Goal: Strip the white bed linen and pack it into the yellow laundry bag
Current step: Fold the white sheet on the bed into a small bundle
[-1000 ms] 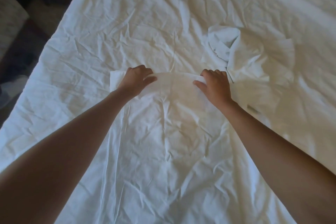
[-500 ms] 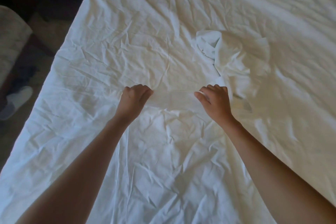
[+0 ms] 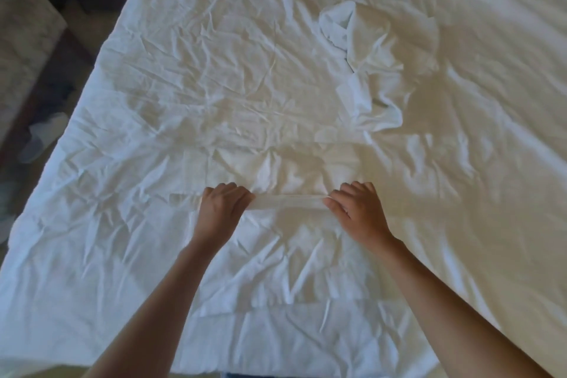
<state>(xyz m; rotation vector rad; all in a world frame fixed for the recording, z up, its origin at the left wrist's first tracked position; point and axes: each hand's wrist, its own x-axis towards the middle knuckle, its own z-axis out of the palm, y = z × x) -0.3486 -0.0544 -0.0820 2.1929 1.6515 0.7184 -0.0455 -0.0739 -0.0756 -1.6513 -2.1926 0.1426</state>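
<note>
Linen (image 3: 214,77) white, creased, half-folded

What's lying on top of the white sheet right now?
On the white sheet lies a crumpled white bundle; the left hand and right hand grip a raised fold. Anything underneath is covered.
</note>
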